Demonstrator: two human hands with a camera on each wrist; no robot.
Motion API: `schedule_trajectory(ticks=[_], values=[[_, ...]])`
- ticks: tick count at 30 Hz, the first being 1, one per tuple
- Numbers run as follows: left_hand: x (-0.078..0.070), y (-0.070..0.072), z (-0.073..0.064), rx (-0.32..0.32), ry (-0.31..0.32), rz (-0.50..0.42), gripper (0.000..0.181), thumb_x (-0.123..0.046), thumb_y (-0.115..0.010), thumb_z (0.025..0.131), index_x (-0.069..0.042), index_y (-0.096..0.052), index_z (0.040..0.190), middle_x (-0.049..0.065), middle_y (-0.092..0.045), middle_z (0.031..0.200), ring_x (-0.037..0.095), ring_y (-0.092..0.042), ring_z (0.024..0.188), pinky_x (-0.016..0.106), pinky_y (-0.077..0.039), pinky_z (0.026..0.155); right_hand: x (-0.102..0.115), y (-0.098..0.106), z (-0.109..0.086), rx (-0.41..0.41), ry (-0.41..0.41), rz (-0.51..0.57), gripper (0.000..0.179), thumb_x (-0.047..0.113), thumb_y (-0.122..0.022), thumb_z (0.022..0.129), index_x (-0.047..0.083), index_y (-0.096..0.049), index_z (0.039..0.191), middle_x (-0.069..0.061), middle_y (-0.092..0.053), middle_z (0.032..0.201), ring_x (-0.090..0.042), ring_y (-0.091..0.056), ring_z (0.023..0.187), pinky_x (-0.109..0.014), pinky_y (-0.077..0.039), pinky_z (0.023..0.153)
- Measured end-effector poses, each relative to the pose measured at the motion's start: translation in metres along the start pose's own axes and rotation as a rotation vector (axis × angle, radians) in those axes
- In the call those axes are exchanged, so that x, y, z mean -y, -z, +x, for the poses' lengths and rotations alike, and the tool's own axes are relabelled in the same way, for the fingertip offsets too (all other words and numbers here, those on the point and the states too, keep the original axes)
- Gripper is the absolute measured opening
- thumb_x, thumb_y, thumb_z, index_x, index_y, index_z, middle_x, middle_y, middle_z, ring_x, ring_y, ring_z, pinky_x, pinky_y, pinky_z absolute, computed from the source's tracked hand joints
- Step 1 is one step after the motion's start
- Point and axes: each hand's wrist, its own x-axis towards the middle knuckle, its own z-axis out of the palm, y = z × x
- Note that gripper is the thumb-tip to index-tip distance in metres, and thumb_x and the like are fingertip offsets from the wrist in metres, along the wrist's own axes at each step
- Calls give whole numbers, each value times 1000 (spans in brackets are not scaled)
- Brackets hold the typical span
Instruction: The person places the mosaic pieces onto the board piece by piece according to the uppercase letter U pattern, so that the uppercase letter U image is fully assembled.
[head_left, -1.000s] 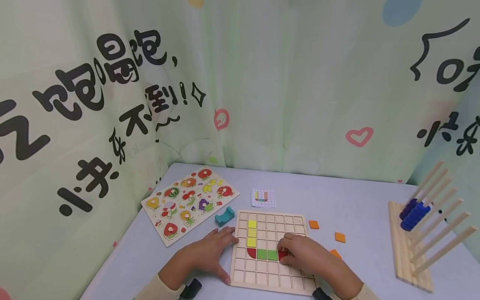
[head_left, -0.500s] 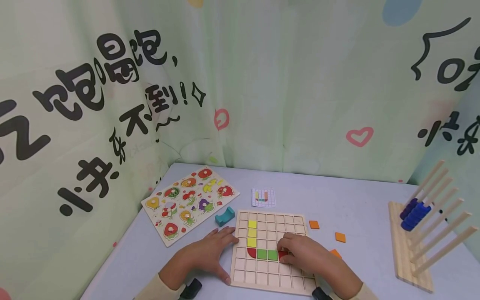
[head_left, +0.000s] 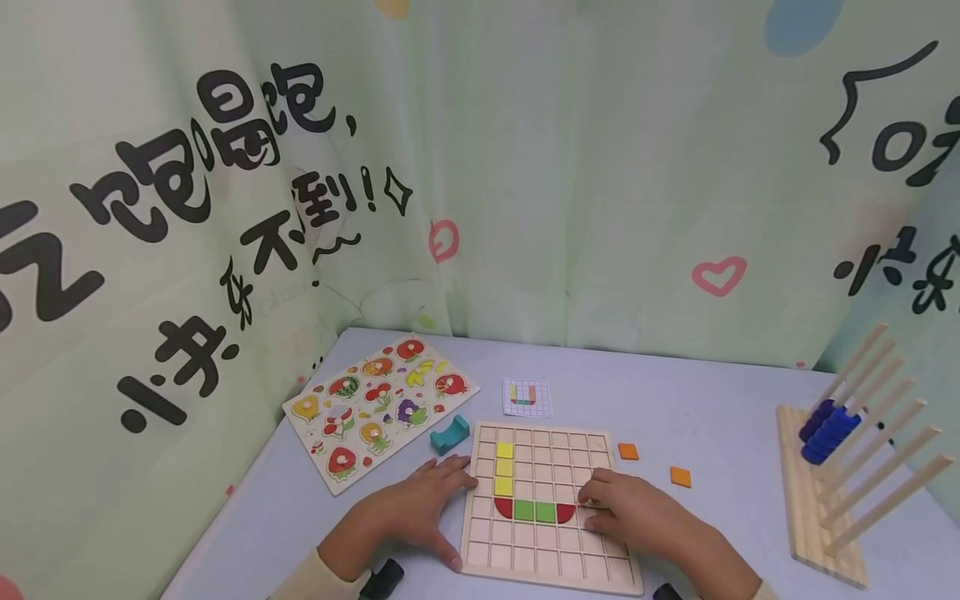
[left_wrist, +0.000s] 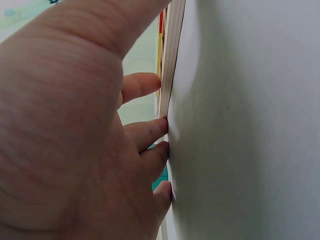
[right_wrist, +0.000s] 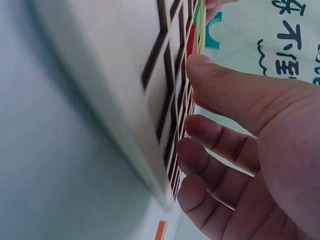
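A wooden grid board (head_left: 536, 554) lies on the table. In it sit a column of yellow squares (head_left: 504, 467), two green squares (head_left: 534, 511) and rounded red pieces at both ends of the green ones, the right red piece (head_left: 565, 513) now in full view. My left hand (head_left: 412, 508) rests at the board's left edge, fingers and thumb spread; the left wrist view shows its fingertips against the edge (left_wrist: 172, 55). My right hand (head_left: 637, 512) is over the board's right side, just right of that red piece. Its fingers are loosely bent, and nothing shows between them.
Orange squares (head_left: 680, 477) lie right of the board. Behind it is a small pattern card (head_left: 527, 397). A teal block (head_left: 450, 435) and a fruit puzzle board (head_left: 382, 404) are at the left. A wooden peg stand (head_left: 832, 500) with blue rings is at the right.
My right hand has let go of the right red piece and moved a little to the right, covering the nearest orange square. The left hand stays in place.
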Motion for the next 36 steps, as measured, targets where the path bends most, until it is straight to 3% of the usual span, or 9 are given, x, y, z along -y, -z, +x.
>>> schedule_trajectory(ticks=[10,21,36], values=[[1,0,0,11,-4,8,100,-75,-77,53,-34,-47,139,-7,-27,157,13,-15,146,46,-13,117,-18,12,-22,-26,-50,-35,19,24,-77,82,23,-70,100,19,-53,92,-1,-49,77,-27,-50,68],[2,-1,0,5,-11,-2,99,-75,-76,54,-35,-46,140,-6,-26,158,15,-15,146,49,-14,117,-39,22,-41,-78,-26,-113,21,17,-79,80,21,-69,97,16,-55,94,-2,-51,79,-29,-51,69],[2,-1,1,2,-8,18,100,-76,-76,53,-35,-46,140,-7,-26,157,13,-14,146,47,-13,117,-57,24,-49,-38,-55,-100,29,11,-83,73,17,-70,98,14,-52,90,-1,-45,74,-28,-48,65]])
